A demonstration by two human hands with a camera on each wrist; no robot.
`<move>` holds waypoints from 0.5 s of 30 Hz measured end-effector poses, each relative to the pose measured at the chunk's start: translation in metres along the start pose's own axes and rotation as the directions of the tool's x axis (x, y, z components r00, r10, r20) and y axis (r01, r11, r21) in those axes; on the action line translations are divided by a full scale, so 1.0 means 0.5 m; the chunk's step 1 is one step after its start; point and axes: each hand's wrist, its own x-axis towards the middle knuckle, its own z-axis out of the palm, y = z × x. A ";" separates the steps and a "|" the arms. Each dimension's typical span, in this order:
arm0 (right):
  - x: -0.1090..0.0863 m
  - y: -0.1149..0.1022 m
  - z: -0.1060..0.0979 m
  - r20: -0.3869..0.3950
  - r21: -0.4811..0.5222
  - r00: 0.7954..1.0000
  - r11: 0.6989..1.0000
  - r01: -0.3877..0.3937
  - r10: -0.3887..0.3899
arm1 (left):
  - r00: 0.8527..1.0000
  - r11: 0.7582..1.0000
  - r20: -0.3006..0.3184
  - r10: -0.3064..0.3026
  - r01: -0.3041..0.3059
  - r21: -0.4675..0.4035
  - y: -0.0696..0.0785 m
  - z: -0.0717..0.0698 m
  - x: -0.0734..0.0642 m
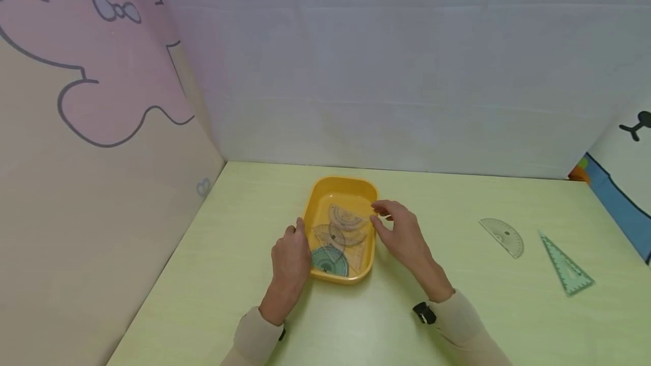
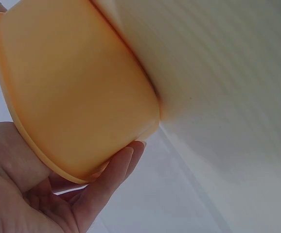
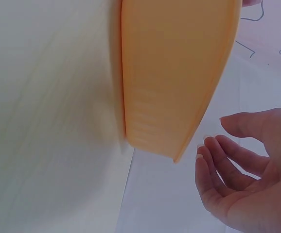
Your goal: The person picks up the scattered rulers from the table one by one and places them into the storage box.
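A yellow plastic tray sits on the table, with clear protractors, a teal protractor and a clear set square overlapping inside it. My left hand grips the tray's left side; in the left wrist view its fingers lie against the outer wall. At the tray's right rim is my right hand, thumb and fingers loosely curved with nothing between them. The right wrist view shows a gap between those fingers and the tray wall.
To the right on the pale green table lie a clear protractor and a green set square. A pale curtain-like wall stands behind the table, and a wall with pink drawings rises along the left edge.
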 end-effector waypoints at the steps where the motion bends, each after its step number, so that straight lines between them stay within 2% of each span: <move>1: -0.001 0.002 -0.002 -0.001 0.004 1.000 1.000 -0.004 0.004 | 1.000 1.000 -0.001 0.001 -0.001 -0.002 0.000 0.000 0.000; 9: -0.012 0.023 -0.018 -0.014 -0.003 0.999 0.999 -0.032 0.032 | 1.000 1.000 0.020 -0.004 0.004 0.007 0.002 -0.003 -0.002; 15: -0.016 0.034 -0.034 -0.016 -0.005 0.998 0.998 -0.064 0.063 | 1.000 1.000 0.009 0.001 -0.001 0.003 0.002 -0.004 -0.003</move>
